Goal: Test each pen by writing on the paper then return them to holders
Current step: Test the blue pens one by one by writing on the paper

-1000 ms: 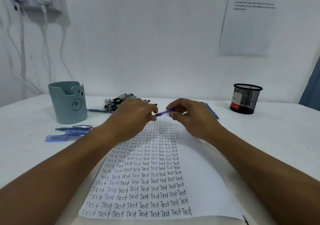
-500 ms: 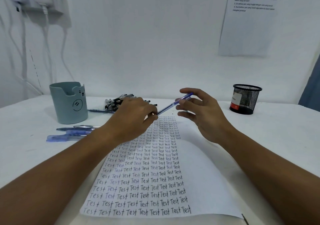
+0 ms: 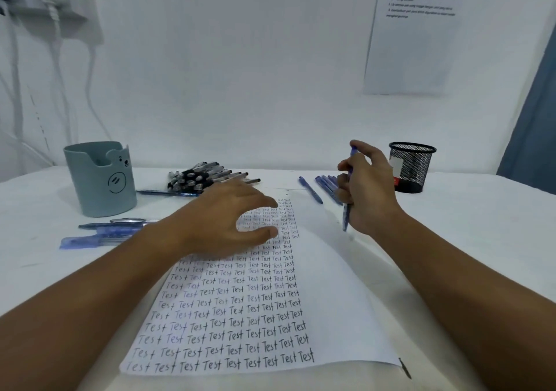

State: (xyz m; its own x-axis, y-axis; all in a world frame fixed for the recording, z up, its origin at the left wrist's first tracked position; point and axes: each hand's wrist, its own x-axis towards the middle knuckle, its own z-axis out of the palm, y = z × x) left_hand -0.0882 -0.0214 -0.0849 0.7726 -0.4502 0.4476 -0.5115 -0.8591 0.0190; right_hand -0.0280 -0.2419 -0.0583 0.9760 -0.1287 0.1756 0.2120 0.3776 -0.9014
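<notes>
Right hand [image 3: 368, 192]: fingers curled round upright blue pen [image 3: 347, 210] | Left hand [image 3: 228, 219]: fingers spread wide, resting on paper [image 3: 331, 300] beneath

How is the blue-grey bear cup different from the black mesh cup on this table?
The bear cup has solid blue-grey walls and a printed face; the mesh cup is see-through black wire with a white and red label. The bear cup has a notched rim with ears; the mesh cup's rim is an even ring. The bear cup stands far left, the mesh cup far right. Both stand upright, with no pens showing in them.
</notes>
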